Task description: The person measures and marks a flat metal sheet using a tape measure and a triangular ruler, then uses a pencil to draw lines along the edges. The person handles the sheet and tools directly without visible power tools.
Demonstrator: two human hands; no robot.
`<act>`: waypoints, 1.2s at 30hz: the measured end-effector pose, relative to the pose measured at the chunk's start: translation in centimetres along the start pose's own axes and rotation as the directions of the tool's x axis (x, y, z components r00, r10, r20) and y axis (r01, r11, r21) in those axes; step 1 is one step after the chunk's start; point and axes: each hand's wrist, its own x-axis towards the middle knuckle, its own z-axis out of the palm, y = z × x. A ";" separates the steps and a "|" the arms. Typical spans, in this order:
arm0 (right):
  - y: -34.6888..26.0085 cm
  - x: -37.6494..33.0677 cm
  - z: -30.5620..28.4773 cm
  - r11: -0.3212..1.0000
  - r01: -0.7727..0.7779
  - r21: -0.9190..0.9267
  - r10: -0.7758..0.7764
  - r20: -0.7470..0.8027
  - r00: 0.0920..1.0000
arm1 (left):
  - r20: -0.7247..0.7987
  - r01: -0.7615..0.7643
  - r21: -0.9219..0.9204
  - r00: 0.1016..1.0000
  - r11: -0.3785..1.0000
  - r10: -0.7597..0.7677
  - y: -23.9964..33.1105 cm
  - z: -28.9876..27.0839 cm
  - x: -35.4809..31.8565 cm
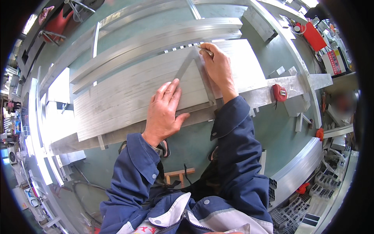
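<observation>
Underfoot, green floor (194, 144); aluminium profiles (128, 89) apparently on supports.

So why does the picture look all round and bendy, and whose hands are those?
The camera sits on a person's head and looks down, and its wide lens bends straight edges. The two blue sleeves coming from below are that person's own arms. The left hand lies flat on a metal triangle ruler, pressing it onto a stack of long silvery metal bars. The right hand pinches something thin, perhaps a pencil, at the ruler's top corner. A red tape measure lies to the right on the metal.
</observation>
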 end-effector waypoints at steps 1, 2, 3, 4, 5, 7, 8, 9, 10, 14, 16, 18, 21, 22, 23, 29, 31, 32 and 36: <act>0.3 0.1 0.2 1.000 0.001 -0.029 -0.001 -0.003 1.000 | 0.000 -0.001 0.001 1.000 1.000 0.001 0.0 0.0 0.0; 0.5 0.2 0.4 0.998 0.001 -0.058 -0.002 -0.007 1.000 | 0.001 -0.003 0.002 1.000 1.000 0.003 0.0 0.1 0.1; 0.5 0.2 0.5 0.998 -0.003 -0.065 0.002 -0.007 1.000 | -0.001 -0.001 -0.003 1.000 1.000 0.001 0.0 0.0 0.1; 0.4 0.3 0.6 0.997 -0.007 -0.072 0.007 -0.008 1.000 | -0.003 0.001 -0.007 1.000 1.000 -0.001 0.0 0.0 0.0; 0.4 0.3 0.7 0.997 -0.011 -0.080 0.011 -0.009 1.000 | -0.005 0.003 -0.012 1.000 1.000 -0.003 0.0 0.0 0.1; 0.5 0.5 0.8 0.995 -0.023 -0.100 0.023 -0.006 1.000 | -0.005 0.005 -0.009 1.000 1.000 -0.005 -0.1 0.0 0.0; 0.5 0.5 0.8 0.993 -0.030 -0.111 0.029 -0.005 1.000 | -0.004 0.006 -0.008 1.000 1.000 -0.006 -0.1 0.0 0.0; 0.5 0.5 0.8 0.993 -0.028 -0.115 0.028 0.000 1.000 | -0.004 0.007 -0.010 1.000 1.000 -0.007 -0.1 0.1 0.0; 0.6 0.5 0.8 0.992 -0.026 -0.119 0.027 0.005 1.000 | -0.003 0.007 -0.012 1.000 1.000 -0.007 -0.1 0.1 0.0; 0.5 0.6 0.7 0.990 0.007 -0.140 -0.004 0.020 1.000 | 0.000 0.018 -0.040 1.000 0.999 -0.018 0.0 0.1 0.1; 0.3 0.5 0.7 0.989 0.020 -0.149 -0.016 0.028 0.999 | 0.004 0.016 -0.031 1.000 0.999 -0.016 -0.1 0.0 0.1; 0.2 0.5 0.7 0.987 0.030 -0.159 -0.025 0.032 0.999 | 0.008 0.015 -0.025 1.000 1.000 -0.015 0.0 -0.1 0.1; 0.1 0.4 0.5 0.986 0.038 -0.165 -0.033 0.033 0.999 | 0.018 0.011 -0.006 1.000 1.000 -0.011 0.1 -0.2 0.2; 0.1 0.4 0.4 0.986 0.041 -0.159 -0.037 0.034 0.999 | 0.024 0.005 0.011 1.000 1.000 -0.006 0.0 -0.3 0.2; 0.1 0.3 0.4 0.987 0.045 -0.153 -0.040 0.034 0.999 | 0.030 0.000 0.027 1.000 1.000 0.000 0.0 -0.3 0.2; 0.0 -0.1 -0.5 0.979 0.095 -0.178 -0.084 0.068 0.994 | 0.014 0.014 -0.023 1.000 1.000 -0.014 0.1 -0.3 0.3; -0.2 -0.4 -1.0 0.974 0.118 -0.192 -0.104 0.080 0.991 | 0.017 0.000 0.007 1.000 1.000 0.000 0.0 -0.3 0.2; -0.4 -0.6 -1.3 0.971 0.129 -0.201 -0.113 0.087 0.990 | 0.019 -0.008 0.021 1.000 1.000 0.007 0.0 -0.3 0.2; -1.1 -1.6 -2.7 0.966 0.145 -0.216 -0.116 0.139 0.983 | 0.004 -0.012 0.025 1.000 1.000 0.012 -0.2 -0.1 0.2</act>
